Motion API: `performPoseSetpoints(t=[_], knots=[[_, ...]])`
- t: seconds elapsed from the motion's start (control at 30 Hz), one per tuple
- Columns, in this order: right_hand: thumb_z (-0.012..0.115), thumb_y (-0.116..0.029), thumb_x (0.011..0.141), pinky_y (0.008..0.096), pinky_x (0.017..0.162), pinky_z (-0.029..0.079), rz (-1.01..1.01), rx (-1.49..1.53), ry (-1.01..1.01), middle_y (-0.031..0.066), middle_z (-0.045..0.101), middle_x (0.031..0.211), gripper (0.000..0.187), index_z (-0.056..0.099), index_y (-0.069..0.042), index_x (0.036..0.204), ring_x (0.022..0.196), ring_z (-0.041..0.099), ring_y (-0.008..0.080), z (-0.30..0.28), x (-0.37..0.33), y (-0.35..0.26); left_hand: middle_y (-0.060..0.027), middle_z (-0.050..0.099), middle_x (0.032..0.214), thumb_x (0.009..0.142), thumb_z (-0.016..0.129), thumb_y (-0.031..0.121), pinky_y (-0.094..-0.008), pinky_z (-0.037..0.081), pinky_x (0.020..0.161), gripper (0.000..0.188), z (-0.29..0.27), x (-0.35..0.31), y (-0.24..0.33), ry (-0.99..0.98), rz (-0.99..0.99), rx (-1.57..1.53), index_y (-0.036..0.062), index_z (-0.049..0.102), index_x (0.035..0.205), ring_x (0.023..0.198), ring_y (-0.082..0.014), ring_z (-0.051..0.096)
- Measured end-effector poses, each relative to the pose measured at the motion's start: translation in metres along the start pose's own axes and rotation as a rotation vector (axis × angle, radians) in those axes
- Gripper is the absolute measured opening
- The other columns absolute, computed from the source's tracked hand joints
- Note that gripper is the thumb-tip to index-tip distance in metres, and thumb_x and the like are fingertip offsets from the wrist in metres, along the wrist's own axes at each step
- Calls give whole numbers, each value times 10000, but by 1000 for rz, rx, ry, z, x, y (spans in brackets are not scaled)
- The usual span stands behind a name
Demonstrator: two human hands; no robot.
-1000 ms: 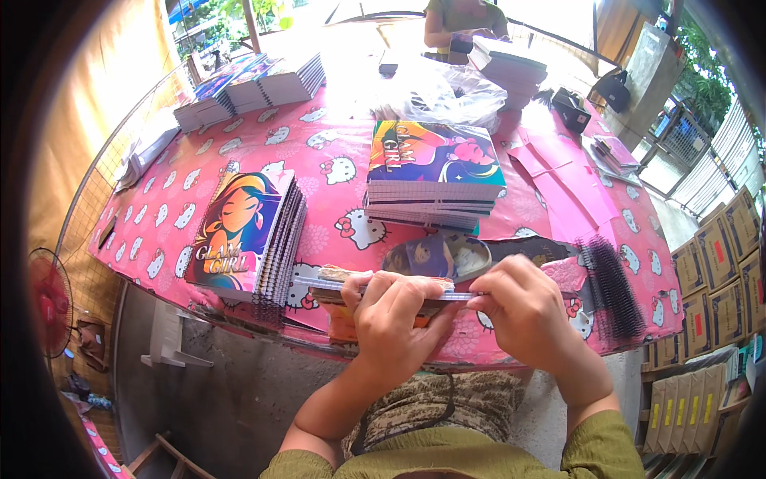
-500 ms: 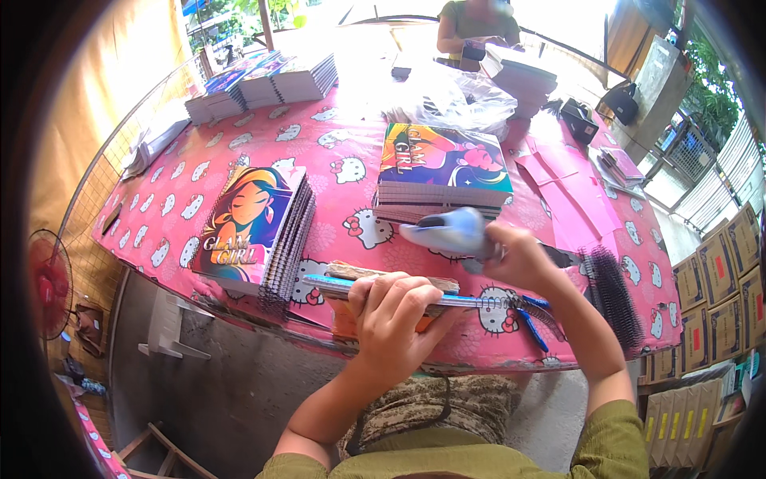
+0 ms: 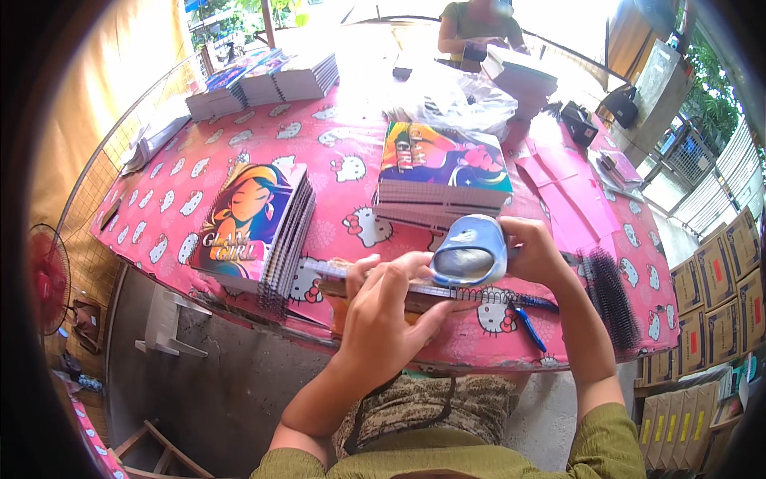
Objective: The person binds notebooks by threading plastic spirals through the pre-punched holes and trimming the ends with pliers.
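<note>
My right hand (image 3: 533, 251) grips a blue rubber clog (image 3: 491, 233), its opening facing me, close against the edge of a notebook. My left hand (image 3: 377, 315) holds that notebook (image 3: 435, 290) on edge near the table's front, thumb on the near side and fingers over the top. A dark spiral wire (image 3: 488, 296) runs out of the notebook's right end. Blue-handled pliers (image 3: 528, 329) lie just right of the notebook, under the wire's end. What supports the notebook from below is partly hidden by my left hand.
Stacks of spiral notebooks stand at left (image 3: 251, 227), centre (image 3: 443, 172) and far left (image 3: 263, 80). A bundle of black coils (image 3: 610, 307) lies at right, with pink sheets (image 3: 570, 191) behind it. Another person (image 3: 479, 32) sits across the table. Cardboard boxes (image 3: 714, 295) are stacked at right.
The clog has come down and turned from sideways to opening toward me, now at the notebook's edge. My left fingers have loosened and spread along the notebook.
</note>
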State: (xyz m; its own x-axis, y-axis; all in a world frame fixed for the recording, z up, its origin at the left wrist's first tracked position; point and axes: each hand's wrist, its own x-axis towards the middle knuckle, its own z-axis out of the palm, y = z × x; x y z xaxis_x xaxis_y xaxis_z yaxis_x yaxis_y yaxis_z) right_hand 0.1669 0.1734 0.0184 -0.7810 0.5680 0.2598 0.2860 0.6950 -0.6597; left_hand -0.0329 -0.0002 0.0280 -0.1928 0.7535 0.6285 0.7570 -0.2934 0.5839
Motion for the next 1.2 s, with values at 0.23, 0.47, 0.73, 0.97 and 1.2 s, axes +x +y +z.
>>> performPoseSetpoints(t=[0.23,0.47,0.73,0.97,1.2], knots=[[785,-82,727,283,764,538,38,42,60,26,691,872,338,667,22,1026,806,605,83,8,13,1,-2,657,836,630,856,259,-530,175,1085,269,-18,7,-25,41,-8,123,123,677,777,1074,-255,561],[806,-86,718,286,732,551,-73,135,77,67,700,978,331,690,-49,1026,867,647,111,16,31,-25,-15,627,769,606,866,214,-372,377,836,298,-20,3,-30,55,-2,96,104,681,812,827,-212,565],[775,-146,772,341,863,507,67,2,18,74,693,944,263,683,-20,984,903,649,168,25,41,-14,-50,666,871,585,866,154,-374,431,827,334,-26,4,-34,78,12,31,84,687,858,875,-229,601],[743,-270,810,317,842,505,76,82,-13,40,675,949,301,673,-29,976,922,626,128,44,60,-15,-133,563,1242,639,857,153,-410,442,924,368,-37,6,-36,144,-73,74,55,649,926,1004,-302,598],[694,-133,823,308,796,527,26,217,-44,64,670,904,207,674,-13,991,900,642,151,59,79,-21,-93,608,1112,725,784,-47,-254,505,856,527,-36,-7,-59,157,-402,-498,24,534,1183,1015,-126,589]])
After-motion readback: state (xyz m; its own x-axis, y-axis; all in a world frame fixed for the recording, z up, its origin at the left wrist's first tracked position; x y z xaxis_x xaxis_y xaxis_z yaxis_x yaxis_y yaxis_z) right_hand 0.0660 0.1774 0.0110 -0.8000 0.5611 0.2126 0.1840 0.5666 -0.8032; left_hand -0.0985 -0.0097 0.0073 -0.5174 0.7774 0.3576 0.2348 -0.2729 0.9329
